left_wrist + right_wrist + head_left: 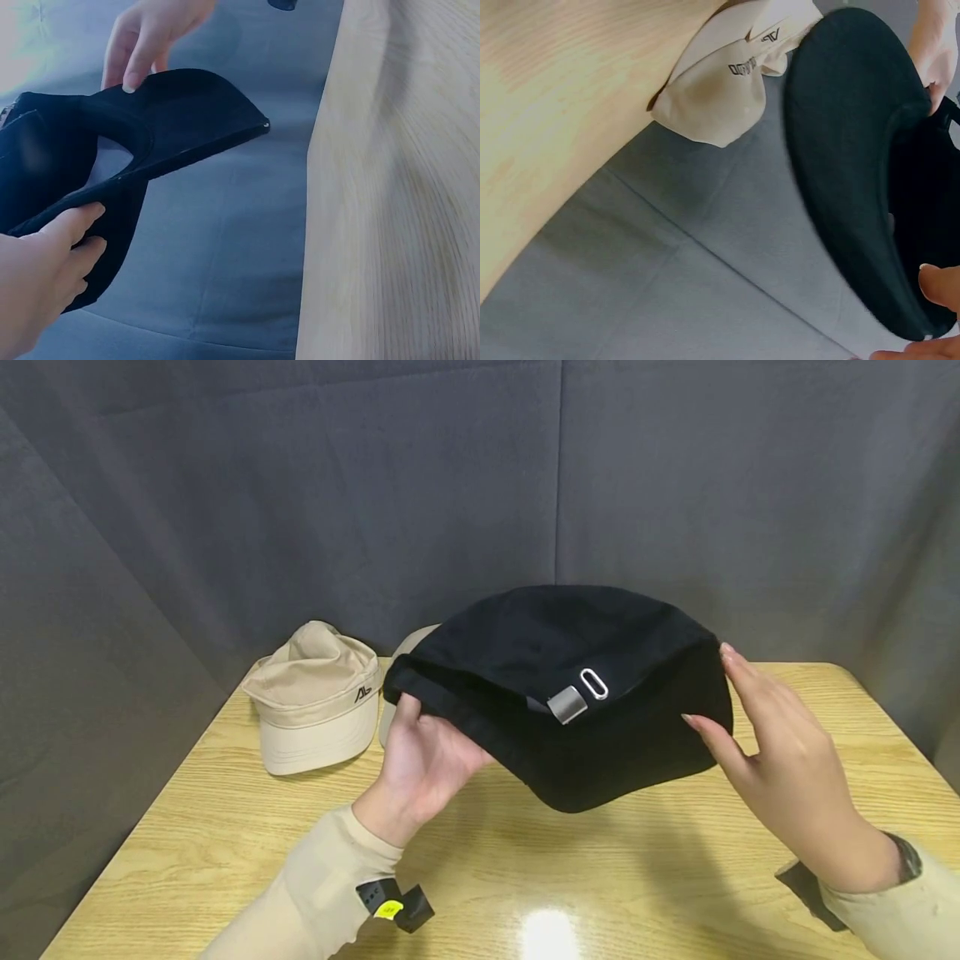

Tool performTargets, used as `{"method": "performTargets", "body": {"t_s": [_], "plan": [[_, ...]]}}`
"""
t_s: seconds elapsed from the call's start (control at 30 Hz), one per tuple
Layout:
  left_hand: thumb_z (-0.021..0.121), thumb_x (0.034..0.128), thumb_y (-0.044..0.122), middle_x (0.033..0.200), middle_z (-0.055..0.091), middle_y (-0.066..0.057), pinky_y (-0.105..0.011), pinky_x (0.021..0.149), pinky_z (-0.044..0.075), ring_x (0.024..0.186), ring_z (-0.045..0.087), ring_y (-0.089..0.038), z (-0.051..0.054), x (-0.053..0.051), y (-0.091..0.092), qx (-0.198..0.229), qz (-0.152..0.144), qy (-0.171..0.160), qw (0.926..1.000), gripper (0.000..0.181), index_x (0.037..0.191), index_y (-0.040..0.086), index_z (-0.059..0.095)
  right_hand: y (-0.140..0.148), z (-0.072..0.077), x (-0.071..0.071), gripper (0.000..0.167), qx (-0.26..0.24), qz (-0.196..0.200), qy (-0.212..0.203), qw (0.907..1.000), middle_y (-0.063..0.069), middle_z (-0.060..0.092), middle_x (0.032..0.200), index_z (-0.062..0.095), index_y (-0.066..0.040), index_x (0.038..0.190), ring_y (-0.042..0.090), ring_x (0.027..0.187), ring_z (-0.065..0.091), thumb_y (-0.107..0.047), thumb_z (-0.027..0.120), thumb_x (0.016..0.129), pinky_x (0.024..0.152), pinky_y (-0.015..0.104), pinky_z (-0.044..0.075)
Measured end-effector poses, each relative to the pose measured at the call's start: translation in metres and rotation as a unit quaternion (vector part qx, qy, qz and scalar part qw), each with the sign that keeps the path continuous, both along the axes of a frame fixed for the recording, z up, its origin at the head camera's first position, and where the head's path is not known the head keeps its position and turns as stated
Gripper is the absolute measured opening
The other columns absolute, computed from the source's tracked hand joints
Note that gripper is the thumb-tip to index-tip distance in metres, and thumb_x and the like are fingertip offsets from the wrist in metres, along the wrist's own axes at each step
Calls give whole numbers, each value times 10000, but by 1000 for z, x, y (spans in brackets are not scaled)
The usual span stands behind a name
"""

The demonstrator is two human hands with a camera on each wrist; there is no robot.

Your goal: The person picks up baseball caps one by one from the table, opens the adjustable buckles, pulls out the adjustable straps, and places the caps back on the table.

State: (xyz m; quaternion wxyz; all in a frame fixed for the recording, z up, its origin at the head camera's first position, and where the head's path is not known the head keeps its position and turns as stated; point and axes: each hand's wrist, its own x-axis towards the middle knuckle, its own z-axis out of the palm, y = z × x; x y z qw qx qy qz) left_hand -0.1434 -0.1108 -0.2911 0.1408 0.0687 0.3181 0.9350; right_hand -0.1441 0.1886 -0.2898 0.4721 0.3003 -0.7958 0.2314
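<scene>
A black cap (pixel 570 643) is held up above the table, its dark underside and a silver buckle (pixel 567 704) with a metal eyelet (pixel 594 683) facing me. My left hand (pixel 431 760) grips the cap's left side; in the left wrist view its fingers (pixel 84 262) lie against the black cloth. At the right end, my right hand (pixel 787 760) pinches the cap's edge, thumb in front and fingers behind. The right wrist view shows that thumb (pixel 941 285) against the curved brim (pixel 840 127).
On the table (pixel 225 835) at the left stands a beige cap (pixel 322 693) with dark lettering. Another beige cap (pixel 408 643) is mostly hidden behind the black one. A grey cloth (pixel 450 485) hangs behind the table.
</scene>
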Motion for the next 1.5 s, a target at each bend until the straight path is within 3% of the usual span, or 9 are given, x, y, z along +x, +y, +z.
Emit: {"method": "performTargets", "body": {"t_s": [0.17, 0.33, 0.57, 0.87, 1.03, 1.17, 1.3, 1.37, 1.5], "plan": [[230, 1022, 510, 1229, 493, 19, -476, 941, 366, 1155, 472, -176, -3, 1, 1, 247, 13, 62, 9997, 417, 1134, 236, 524, 7, -5, 4, 781, -88, -414, -558, 9975, 310, 622, 1150, 568, 120, 1251, 466, 1023, 589, -593, 442, 956, 1058, 247, 355], [602, 891, 496, 1182, 519, 13, -447, 905, 404, 1122, 481, -187, -5, 1, 0, 562, -20, 165, 9983, 344, 1104, 229, 552, 13, -11, 6, 796, -74, -564, -806, 9951, 304, 635, 1109, 575, 120, 1241, 440, 1001, 596, -608, 436, 950, 1004, 347, 416], [744, 775, 464, 1086, 518, 3, -396, 862, 416, 1014, 491, -185, -3, 3, 1, 928, 123, 109, 9955, 397, 1018, 206, 567, 19, -14, 7, 731, -84, -401, -1173, 9923, 285, 640, 1106, 569, 93, 1253, 444, 1006, 595, -567, 475, 956, 1024, 130, 328], [733, 794, 423, 1080, 505, -6, -404, 847, 410, 994, 460, -204, 0, 4, 3, 1046, 213, 81, 9942, 357, 1004, 192, 559, 20, -31, 9, 271, -174, -149, -2163, 9761, 136, 692, 975, 612, -5, 1092, 231, 814, 604, -74, 735, 860, 544, 118, 426], [695, 816, 452, 1114, 511, -5, -420, 877, 409, 1048, 463, -213, 3, 5, 6, 1184, 243, -7, 9927, 347, 1015, 196, 572, 16, -41, 10, 310, -166, -51, -2911, 9565, 89, 697, 987, 593, -45, 1163, 312, 876, 646, -62, 711, 877, 650, 177, 503], [704, 810, 437, 1068, 540, -13, -421, 851, 434, 976, 507, -225, 4, 5, 7, 1150, 223, 73, 9931, 328, 988, 190, 582, 14, -45, 10, 245, -225, 113, -3318, 9430, 64, 697, 985, 623, -53, 1127, 225, 878, 666, -73, 695, 893, 640, 259, 543], [713, 805, 417, 1026, 542, -13, -401, 829, 434, 928, 516, -212, 4, 3, 9, 1248, 158, 71, 9920, 313, 955, 177, 581, 12, -48, 12, 174, -281, 227, -3230, 9457, 33, 702, 954, 652, -47, 1065, 47, 871, 634, -53, 688, 894, 696, 161, 505], [638, 874, 445, 1047, 534, -9, -408, 855, 414, 959, 508, -204, 4, 4, 10, 1281, 133, 7, 9917, 291, 971, 178, 578, 12, -49, 13, 173, -454, 312, -3186, 9463, -30, 696, 958, 657, -28, 1074, 0, 831, 600, -34, 673, 901, 697, 108, 461], [325, 1008, 536, 1205, 503, 12, -469, 941, 355, 1118, 479, -186, 3, 4, 13, 907, 19, 69, 9959, 409, 1162, 210, 516, 13, -48, 17, 17, -949, 380, -3339, 9370, -129, 498, 651, 646, -3, 919, 3, 574, 430, -9, 630, 923, 545, 137, 358]]}}
